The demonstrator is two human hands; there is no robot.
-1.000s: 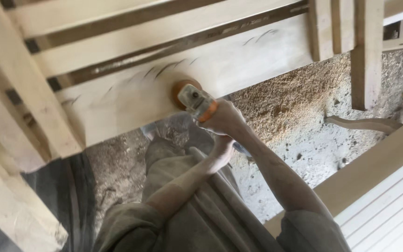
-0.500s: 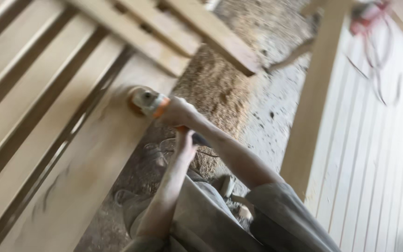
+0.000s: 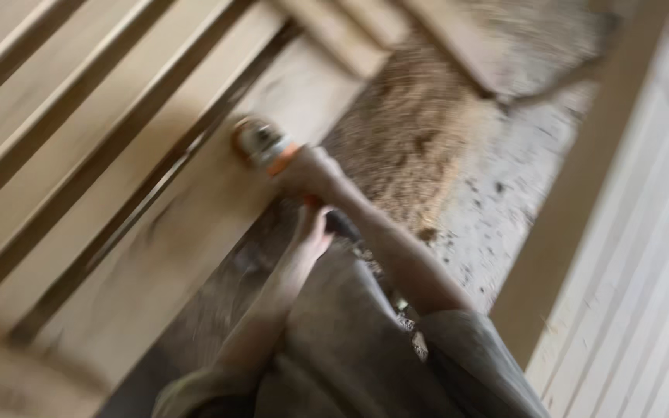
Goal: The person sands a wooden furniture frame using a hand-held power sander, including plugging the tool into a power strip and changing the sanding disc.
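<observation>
An orange and grey hand-held power sander (image 3: 261,145) presses against a wide pale wooden plank (image 3: 187,232) that runs diagonally across the view. My right hand (image 3: 309,172) grips the sander's head from behind. My left hand (image 3: 313,234) holds the dark rear end of the tool lower down, near my lap. The picture is blurred by motion.
More pale wooden slats (image 3: 56,116) lie parallel to the plank at the left. A heap of sawdust (image 3: 416,131) covers the concrete floor beyond my hands. A wooden beam (image 3: 574,193) and a white ribbed panel (image 3: 652,263) stand at the right.
The view has swung and tilted, so the planks now run diagonally. The sander has slid along the plank with both hands still on it.
</observation>
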